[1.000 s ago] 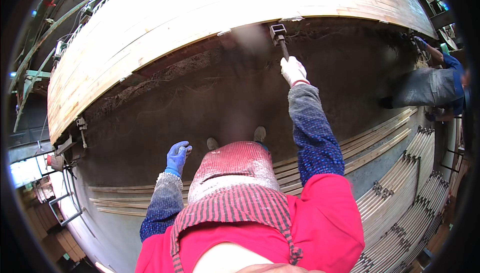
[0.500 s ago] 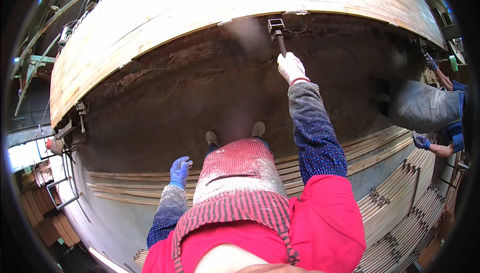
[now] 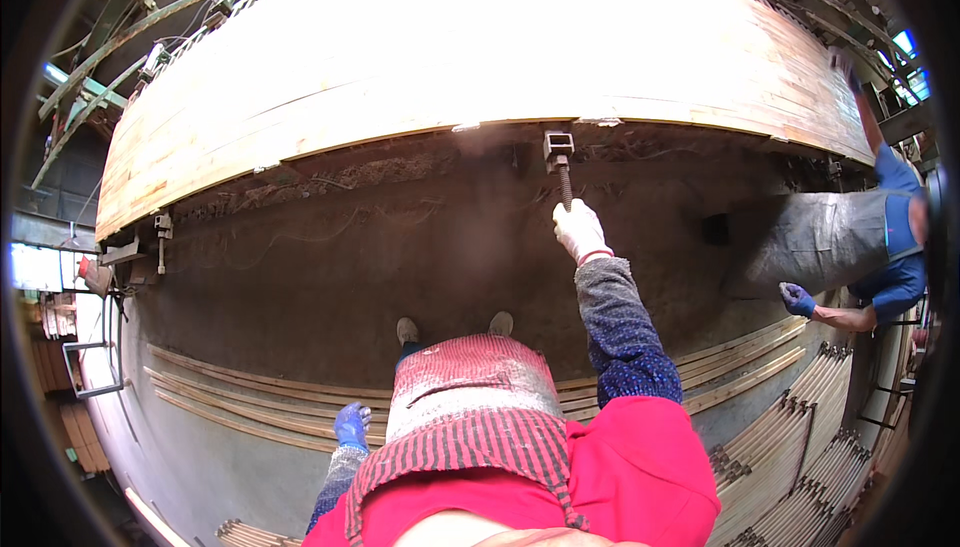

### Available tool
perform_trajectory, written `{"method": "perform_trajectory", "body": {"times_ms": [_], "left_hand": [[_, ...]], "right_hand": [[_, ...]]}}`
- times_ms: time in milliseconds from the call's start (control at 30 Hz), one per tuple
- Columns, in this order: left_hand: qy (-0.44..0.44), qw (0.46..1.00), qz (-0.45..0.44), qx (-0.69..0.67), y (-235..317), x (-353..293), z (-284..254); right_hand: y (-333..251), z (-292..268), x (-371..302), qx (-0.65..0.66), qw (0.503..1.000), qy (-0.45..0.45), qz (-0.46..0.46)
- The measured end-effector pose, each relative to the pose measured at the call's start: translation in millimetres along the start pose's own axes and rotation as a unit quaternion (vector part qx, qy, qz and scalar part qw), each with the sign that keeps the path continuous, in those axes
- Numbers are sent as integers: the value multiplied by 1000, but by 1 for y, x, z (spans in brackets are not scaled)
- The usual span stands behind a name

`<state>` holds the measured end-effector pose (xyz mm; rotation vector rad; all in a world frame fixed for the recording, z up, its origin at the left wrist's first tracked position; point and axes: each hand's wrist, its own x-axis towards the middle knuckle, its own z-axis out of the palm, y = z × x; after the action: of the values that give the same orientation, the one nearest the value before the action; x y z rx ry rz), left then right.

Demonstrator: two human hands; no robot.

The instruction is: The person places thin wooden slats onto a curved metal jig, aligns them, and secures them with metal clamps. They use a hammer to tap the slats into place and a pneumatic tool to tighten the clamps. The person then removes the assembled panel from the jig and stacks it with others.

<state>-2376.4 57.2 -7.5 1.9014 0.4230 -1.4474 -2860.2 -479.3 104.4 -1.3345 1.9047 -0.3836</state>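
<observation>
My right hand point(image 3: 580, 231), in a white glove, is closed around the lower end of a threaded clamp screw point(image 3: 566, 187). The screw runs up to a square metal bracket point(image 3: 558, 144) at the near edge of a broad wooden panel point(image 3: 330, 117), whose middle is washed out by glare. My left hand point(image 3: 352, 425), in a blue glove, hangs low beside my striped apron point(image 3: 470, 387). Its fingers are loosely bent and somewhat apart, with nothing visible in them.
At the right a co-worker point(image 3: 830, 242) in blue leans over the panel, one arm stretched onto it. Long wooden strips point(image 3: 240, 392) lie on the floor behind my feet. Stacks of slats point(image 3: 770, 447) stand at the lower right. Another clamp point(image 3: 163, 237) hangs at the panel's left.
The panel, bracket and my right hand sit lower in the picture as the view tilts up. My right hand stays on the screw. The co-worker's far arm now reaches over the panel.
</observation>
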Motion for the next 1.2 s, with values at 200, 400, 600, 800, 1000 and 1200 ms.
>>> {"method": "perform_trajectory", "body": {"times_ms": [200, 400, 600, 800, 1000, 1200], "left_hand": [[-70, 925, 322, 186, 77, -90, 140], [-31, 946, 297, 123, 105, -119, 120], [72, 960, 254, -94, 2, -84, 16], [167, 932, 219, -234, -154, -28, -94], [230, 881, 260, -321, -137, 44, -225], [240, 849, 294, -367, 36, 56, -371]], "right_hand": [[-11, -19, -14, -69, 998, -6, 7], [5, -9, -13, 2, 998, 19, -52], [30, 15, -11, -162, 967, 172, -92], [-101, 121, -131, -277, 841, 281, -371], [-158, 390, -238, -140, 914, -260, -276], [-244, 523, -307, -199, 861, -391, -257]]}}
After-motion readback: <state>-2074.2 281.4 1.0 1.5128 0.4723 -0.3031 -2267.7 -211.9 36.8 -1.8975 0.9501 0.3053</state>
